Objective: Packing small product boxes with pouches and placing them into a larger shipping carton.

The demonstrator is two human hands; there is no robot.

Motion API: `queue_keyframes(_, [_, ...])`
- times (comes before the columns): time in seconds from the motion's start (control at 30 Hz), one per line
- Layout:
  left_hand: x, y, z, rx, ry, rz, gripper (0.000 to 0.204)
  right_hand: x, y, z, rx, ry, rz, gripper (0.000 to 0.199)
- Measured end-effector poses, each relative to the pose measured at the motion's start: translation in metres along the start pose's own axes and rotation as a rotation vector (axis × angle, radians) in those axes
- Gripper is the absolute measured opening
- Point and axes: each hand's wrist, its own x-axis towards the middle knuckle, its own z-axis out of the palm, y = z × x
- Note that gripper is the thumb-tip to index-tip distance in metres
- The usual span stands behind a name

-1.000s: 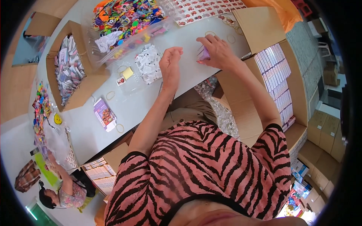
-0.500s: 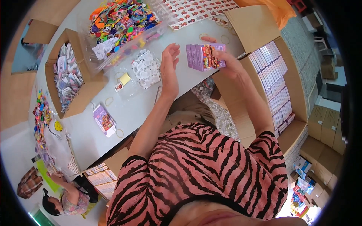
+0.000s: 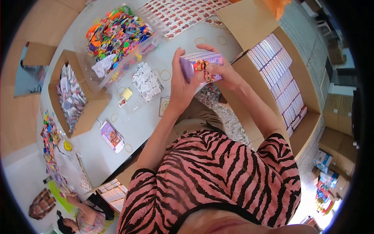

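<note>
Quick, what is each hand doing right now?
Left hand: closed on the left side of the purple packet.
Right hand: closed on the packet's right side, thumb on its front.

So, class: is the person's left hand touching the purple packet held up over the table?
Touching. The head view shows the left hand pressed flat against the purple packet, while the right hand grips its other side.
</note>
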Motion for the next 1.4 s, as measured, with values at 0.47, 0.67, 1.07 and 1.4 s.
queue_keyframes(0.47, [-0.006, 0.041, 0.058, 0.432, -0.44, 0.064, 0.082, -0.115, -0.113, 0.001, -1.312, -0.047, -0.239, 0.063])
queue_keyframes(0.67, [0.002, 0.033, 0.074, 0.48, -0.575, 0.166, 0.083, -0.215, -0.152, -0.091, -1.349, 0.588, -0.07, 0.069])
queue_keyframes(1.07, [-0.038, 0.016, -0.07, 0.425, -0.031, -0.137, 0.057, -0.24, -0.101, -0.348, -1.589, 1.256, 0.151, 0.069])
queue_keyframes(1.4, [-0.077, 0.004, -0.079, 0.477, 0.032, -0.131, 0.039, -0.226, -0.076, -0.332, -1.829, 1.335, -0.024, 0.069])
